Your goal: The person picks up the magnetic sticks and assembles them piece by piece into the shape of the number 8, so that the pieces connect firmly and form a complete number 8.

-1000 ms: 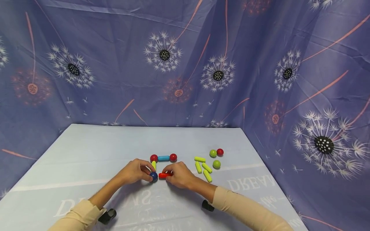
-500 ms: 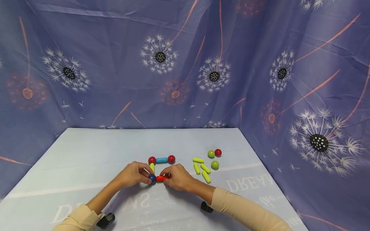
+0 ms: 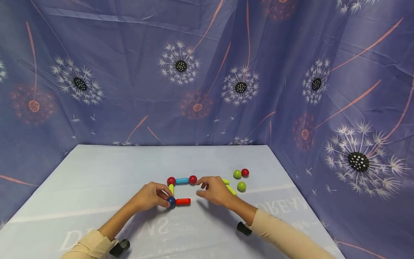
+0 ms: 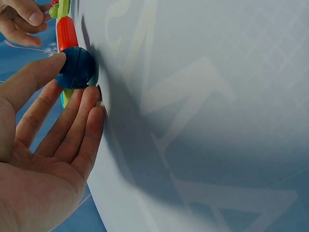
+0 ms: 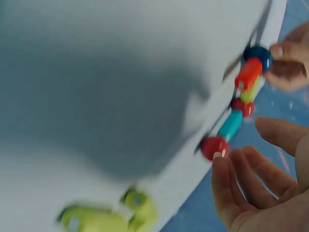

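Observation:
My left hand (image 3: 152, 196) pinches a blue ball (image 4: 77, 67) between thumb and fingers at the table surface. A red stick (image 3: 183, 201) joins the ball on its right side, and a yellow-green stick (image 3: 171, 188) runs from it away from me to a red ball (image 3: 171, 181). From there a light blue stick (image 3: 182, 181) leads to a second red ball (image 3: 193, 180). To the right of that ball hovers my right hand (image 3: 215, 190), its fingers relaxed and apart, holding nothing. It partly hides the loose yellow-green sticks (image 5: 91, 218) lying behind it.
Beyond my right hand lie two green balls, one nearer (image 3: 241, 186) and one farther (image 3: 237, 174), the latter beside a red ball (image 3: 245, 172). A patterned blue curtain (image 3: 207, 72) rises behind the pale table (image 3: 129, 162).
The red stick came left against the blue ball. My right hand then let go of it and moved right, toward the loose sticks. My left hand stays on the blue ball.

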Demonstrator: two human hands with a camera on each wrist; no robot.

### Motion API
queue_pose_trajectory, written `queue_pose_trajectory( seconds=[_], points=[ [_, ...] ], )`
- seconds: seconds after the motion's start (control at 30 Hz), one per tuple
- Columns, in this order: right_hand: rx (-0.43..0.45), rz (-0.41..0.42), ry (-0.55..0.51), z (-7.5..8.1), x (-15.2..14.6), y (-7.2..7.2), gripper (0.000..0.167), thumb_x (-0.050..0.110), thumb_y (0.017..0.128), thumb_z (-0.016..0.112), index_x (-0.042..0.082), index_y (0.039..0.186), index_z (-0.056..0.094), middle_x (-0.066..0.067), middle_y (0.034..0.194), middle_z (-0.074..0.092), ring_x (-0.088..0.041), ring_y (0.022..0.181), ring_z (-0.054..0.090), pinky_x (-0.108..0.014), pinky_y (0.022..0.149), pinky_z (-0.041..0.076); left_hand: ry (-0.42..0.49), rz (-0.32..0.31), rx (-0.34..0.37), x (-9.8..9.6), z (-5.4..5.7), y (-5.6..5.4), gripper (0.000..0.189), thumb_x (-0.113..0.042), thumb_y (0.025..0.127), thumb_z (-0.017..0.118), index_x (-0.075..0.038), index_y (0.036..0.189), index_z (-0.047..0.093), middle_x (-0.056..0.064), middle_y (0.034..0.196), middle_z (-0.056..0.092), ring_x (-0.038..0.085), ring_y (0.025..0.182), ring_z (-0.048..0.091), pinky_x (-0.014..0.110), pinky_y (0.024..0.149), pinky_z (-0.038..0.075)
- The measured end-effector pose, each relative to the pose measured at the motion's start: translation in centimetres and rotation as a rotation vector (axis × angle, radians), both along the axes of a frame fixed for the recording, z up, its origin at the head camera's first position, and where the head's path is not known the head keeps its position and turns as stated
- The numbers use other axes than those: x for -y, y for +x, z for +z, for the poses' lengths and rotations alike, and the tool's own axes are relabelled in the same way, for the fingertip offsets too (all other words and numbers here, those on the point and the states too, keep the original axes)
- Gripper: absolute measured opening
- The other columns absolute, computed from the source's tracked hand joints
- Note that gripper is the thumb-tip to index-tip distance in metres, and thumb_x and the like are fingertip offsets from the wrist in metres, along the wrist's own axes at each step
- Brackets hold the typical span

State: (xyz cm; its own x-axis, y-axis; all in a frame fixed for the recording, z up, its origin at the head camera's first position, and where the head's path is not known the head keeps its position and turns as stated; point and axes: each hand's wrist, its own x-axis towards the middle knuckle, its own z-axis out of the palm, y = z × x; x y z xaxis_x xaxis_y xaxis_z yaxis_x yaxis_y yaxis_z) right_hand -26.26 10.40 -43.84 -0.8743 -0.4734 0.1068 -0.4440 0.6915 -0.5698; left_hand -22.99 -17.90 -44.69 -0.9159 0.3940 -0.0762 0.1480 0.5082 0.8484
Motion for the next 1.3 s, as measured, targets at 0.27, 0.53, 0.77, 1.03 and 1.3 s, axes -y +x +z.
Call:
queue_pose_trajectory(
  seconds=[0.27,0.53,0.77,1.03,1.3],
  points=[
    [-0.032,-0.12,-0.041,1.3,-4.8,-0.9,0.027,0.018,0.086,0.079,0.011,0.112,0.074,-0.009,0.095,0.074,-0.015,0.082,0.064,-0.031,0.07,0.053,-0.008,0.014,-0.002,0.0,-0.2,-0.1,0.025,-0.008,0.076,0.086,-0.007,0.099,0.077,0.006,0.089,0.077,0.018,0.086,0.069,0.034,0.072,0.051],
    [-0.063,-0.229,-0.014,1.2,-9.6,-1.2,0.026,0.016,0.086,0.079,0.012,0.111,0.074,-0.014,0.1,0.075,-0.02,0.086,0.068,-0.035,0.069,0.055,-0.026,0.034,0.009,0.1,-0.3,0.2,0.025,-0.009,0.076,0.087,-0.009,0.099,0.077,0.005,0.089,0.077,0.016,0.086,0.069,0.034,0.071,0.051],
    [-0.086,-0.261,0.009,0.8,-12.5,-1.5,0.031,0.015,0.085,0.078,0.004,0.113,0.074,-0.016,0.101,0.075,-0.025,0.089,0.07,-0.04,0.074,0.056,-0.027,0.021,-0.001,0.0,0.0,0.3,0.025,-0.008,0.077,0.086,-0.008,0.1,0.077,0.006,0.09,0.076,0.018,0.086,0.068,0.034,0.068,0.052],
    [-0.045,-0.33,0.055,-0.2,-13.8,-1.8,0.035,0.018,0.08,0.083,0.006,0.112,0.075,-0.013,0.095,0.075,-0.025,0.086,0.07,-0.039,0.07,0.055,-0.044,0.006,-0.025,0.1,-0.1,0.3,0.026,-0.011,0.078,0.085,-0.011,0.104,0.08,0.006,0.092,0.076,0.018,0.086,0.066,0.033,0.068,0.052],
    [0.016,-0.349,0.077,-0.9,-13.7,-1.6,0.038,0.021,0.079,0.082,0.007,0.113,0.073,-0.01,0.092,0.074,-0.024,0.083,0.068,-0.037,0.066,0.052,-0.042,0.022,-0.026,0.1,-0.3,0.3,0.025,-0.013,0.078,0.086,-0.012,0.102,0.08,0.004,0.092,0.076,0.018,0.086,0.066,0.033,0.069,0.052]
  ],
)
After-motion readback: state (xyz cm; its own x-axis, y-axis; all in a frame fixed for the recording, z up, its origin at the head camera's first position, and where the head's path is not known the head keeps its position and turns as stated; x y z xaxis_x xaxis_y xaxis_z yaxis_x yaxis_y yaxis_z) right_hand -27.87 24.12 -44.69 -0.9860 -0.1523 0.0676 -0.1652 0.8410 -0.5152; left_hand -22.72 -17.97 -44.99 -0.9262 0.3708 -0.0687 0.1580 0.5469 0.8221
